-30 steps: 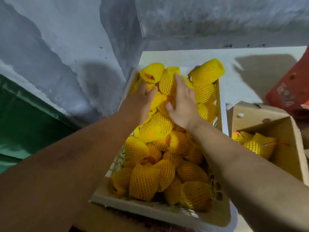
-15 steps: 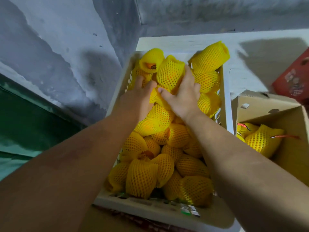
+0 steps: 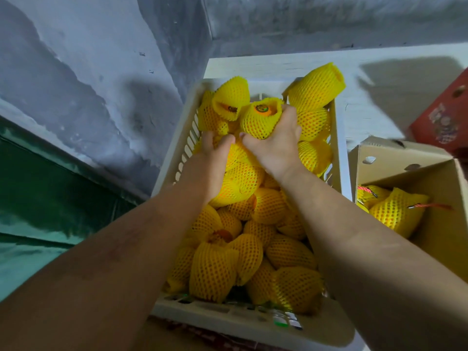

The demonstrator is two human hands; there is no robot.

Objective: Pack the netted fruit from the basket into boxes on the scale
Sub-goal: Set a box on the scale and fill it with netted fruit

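Note:
A white plastic basket is heaped with orange fruit in yellow foam nets. My right hand grips one netted fruit at the far end of the heap, raised a little, its stickered orange top showing. Beside it, my left hand curls over another netted fruit, with the fingertips sunk between the fruit. An open cardboard box stands to the right of the basket and holds a few netted fruit. No scale shows under the box.
A grey wall rises on the left and behind the basket, with a green sheet below it. A red carton sits at the far right on the white surface. My forearms cross the near half of the basket.
My right hand has gone from lying flat on the heap to gripping one netted fruit and raising it. My left hand has closed lower on a neighbouring fruit.

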